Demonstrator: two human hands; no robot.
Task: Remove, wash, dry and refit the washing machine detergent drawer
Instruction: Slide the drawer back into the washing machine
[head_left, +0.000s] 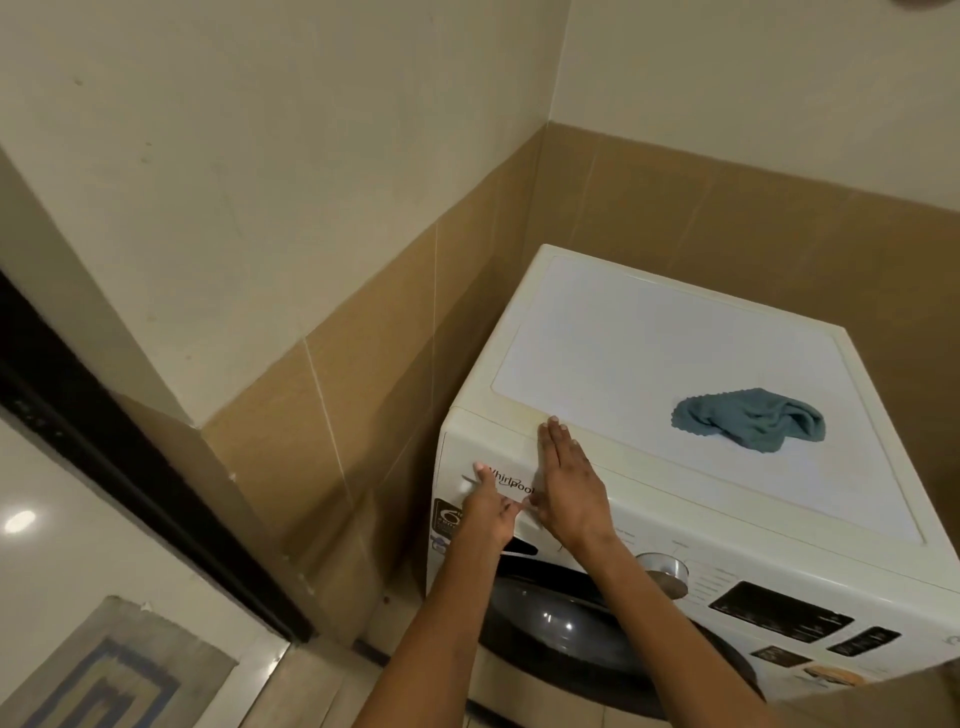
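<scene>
Centre frame: left hand and right hand flat on detergent drawer, fingers straight, together, gripping nothing. Probably light, rigid plastic; best pulled by lower recess.

The tiled wall stands close on the washing machine's left, leaving me a narrow gap. On top, the blue cloth lies rightward; left of it the surface lies bare.

Cream walls meet in a corner, with a band of tan tiles along their lower part. At left a dark frame runs slantwise beside a glossy pale floor, which bears a bright glare and a blue-grey patterned rug
</scene>
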